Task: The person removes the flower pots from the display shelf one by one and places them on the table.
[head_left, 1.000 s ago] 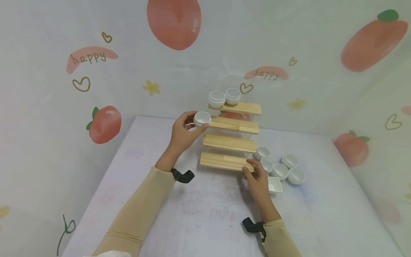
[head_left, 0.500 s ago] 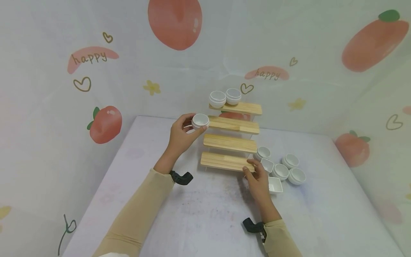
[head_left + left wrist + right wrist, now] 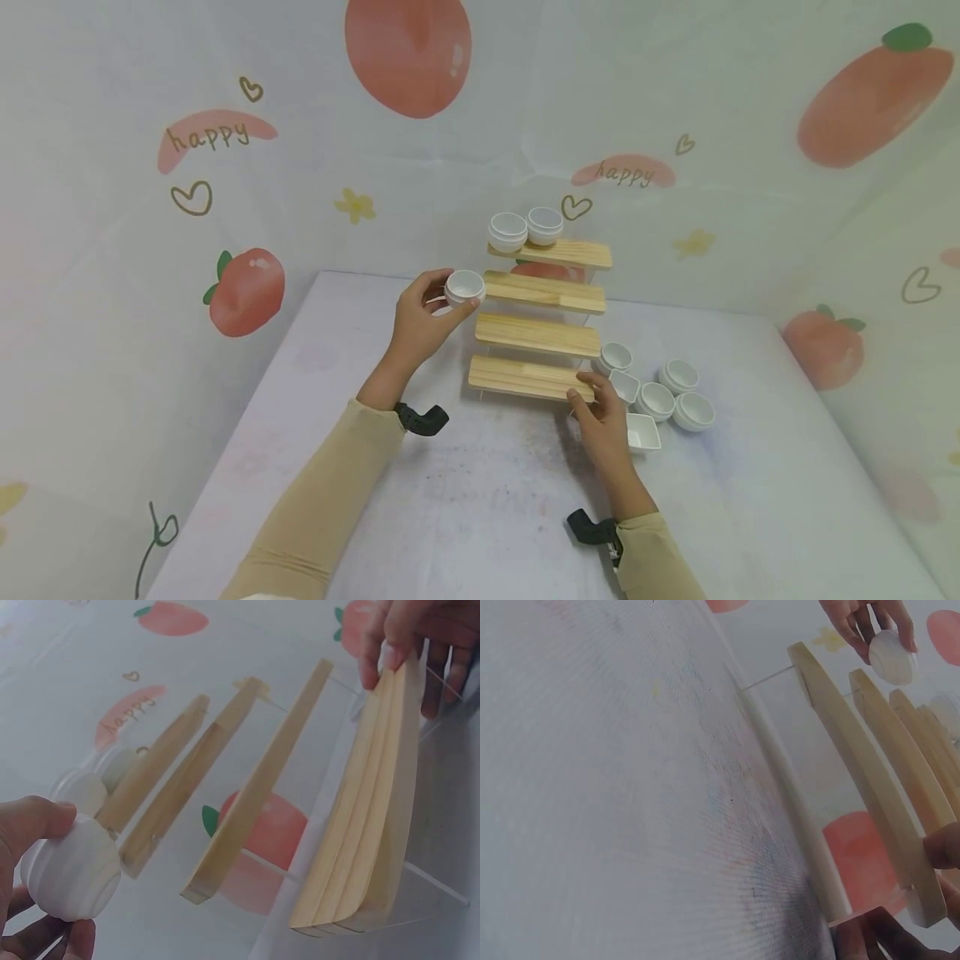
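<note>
My left hand [image 3: 422, 323] holds a small round white bowl [image 3: 464, 287] between thumb and fingers, just off the left end of the second shelf from the top. In the left wrist view the same bowl [image 3: 76, 868] shows its ridged side. A stepped rack with four wooden shelves [image 3: 537, 336] stands in the middle of the table. Two round white bowls [image 3: 507, 232] sit side by side at the left of the top shelf. My right hand [image 3: 602, 423] grips the right end of the lowest shelf [image 3: 525, 377], thumb on its top, as the right wrist view also shows.
To the right of the rack, several white bowls [image 3: 693, 412] stand close together on the table, round and square ones. A square white dish [image 3: 643, 432] lies right beside my right hand. Behind the rack hangs a printed cloth wall [image 3: 465, 167].
My left hand has drawn the bowl a little left and down, away from the second shelf's end. The right hand and the rack stay in place.
</note>
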{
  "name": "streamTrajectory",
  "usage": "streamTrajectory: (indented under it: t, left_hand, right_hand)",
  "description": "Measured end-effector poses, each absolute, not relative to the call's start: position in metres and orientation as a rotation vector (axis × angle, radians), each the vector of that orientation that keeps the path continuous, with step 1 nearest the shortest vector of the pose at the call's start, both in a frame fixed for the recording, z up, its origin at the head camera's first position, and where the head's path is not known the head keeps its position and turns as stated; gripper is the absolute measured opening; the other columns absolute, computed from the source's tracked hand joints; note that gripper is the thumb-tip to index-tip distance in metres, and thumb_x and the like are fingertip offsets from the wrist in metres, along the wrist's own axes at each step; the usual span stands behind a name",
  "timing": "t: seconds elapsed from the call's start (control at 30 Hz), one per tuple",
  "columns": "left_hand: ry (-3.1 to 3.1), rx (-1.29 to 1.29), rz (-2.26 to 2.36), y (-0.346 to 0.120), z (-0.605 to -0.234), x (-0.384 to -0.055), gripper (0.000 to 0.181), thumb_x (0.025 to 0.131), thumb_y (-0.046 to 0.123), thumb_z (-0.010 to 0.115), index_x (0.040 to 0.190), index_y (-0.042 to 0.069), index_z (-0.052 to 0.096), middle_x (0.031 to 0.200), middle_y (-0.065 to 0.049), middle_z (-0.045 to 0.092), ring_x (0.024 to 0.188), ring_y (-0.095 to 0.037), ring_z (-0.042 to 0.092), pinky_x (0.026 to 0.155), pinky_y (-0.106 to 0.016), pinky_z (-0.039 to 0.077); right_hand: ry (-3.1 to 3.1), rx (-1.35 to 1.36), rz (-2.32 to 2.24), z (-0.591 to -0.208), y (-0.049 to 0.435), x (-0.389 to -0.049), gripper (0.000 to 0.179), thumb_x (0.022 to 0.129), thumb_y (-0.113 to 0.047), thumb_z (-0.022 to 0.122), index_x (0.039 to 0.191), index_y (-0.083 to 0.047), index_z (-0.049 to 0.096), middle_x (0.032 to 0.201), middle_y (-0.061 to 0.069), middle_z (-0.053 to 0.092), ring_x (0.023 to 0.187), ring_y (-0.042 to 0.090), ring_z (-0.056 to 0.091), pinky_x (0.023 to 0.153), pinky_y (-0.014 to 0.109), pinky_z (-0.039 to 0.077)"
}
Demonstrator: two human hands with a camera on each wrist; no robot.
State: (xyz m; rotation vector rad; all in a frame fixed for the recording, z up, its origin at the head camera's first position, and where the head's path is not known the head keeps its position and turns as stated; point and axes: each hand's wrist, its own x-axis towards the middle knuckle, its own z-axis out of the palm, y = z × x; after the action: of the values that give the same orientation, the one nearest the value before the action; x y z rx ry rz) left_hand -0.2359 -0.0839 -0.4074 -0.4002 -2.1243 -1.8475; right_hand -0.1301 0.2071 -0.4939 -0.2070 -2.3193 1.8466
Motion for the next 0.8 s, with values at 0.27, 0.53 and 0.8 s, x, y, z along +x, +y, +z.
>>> streamTrajectory:
  t: [0.27,0.53,0.8]
  left_hand:
    - [-2.122,-0.399,-1.857,-0.087,-0.409,-0.233,0.056,0.088,0.014,0.088,0.138,0.002,0.064,0.133,-0.016,0.067,0.121,-0.03,0.065,0.103,-0.042,0.058]
    - [-2.129,-0.375,-1.861,-0.089,-0.415,-0.232,0.057,0.088,0.015,0.089,0.138,0.004,0.064,0.133,-0.014,0.067,0.121,-0.028,0.065,0.103,-0.042,0.058]
    - [-2.14,-0.351,-1.851,-0.093,-0.422,-0.231,0.056,0.087,0.014,0.089,0.137,0.003,0.065,0.132,-0.014,0.068,0.12,-0.028,0.066,0.102,-0.04,0.059]
  right_hand:
    - [-2.313,-0.201,1.843,-0.493,0.207,-0.13,0.036,0.107,-0.009,0.064,0.142,-0.006,0.058,0.152,0.018,0.054,0.09,0.01,0.065,0.078,0.018,0.054]
    - [-2.325,-0.204,1.842,-0.493,0.206,-0.129,0.037,0.107,-0.012,0.064,0.143,-0.008,0.058,0.16,0.015,0.049,0.092,0.01,0.065,0.079,0.018,0.054]
    - [-2.322,-0.206,1.831,-0.492,0.206,-0.129,0.036,0.107,-0.011,0.064,0.142,-0.007,0.058,0.158,0.014,0.05,0.094,0.01,0.066,0.079,0.019,0.055]
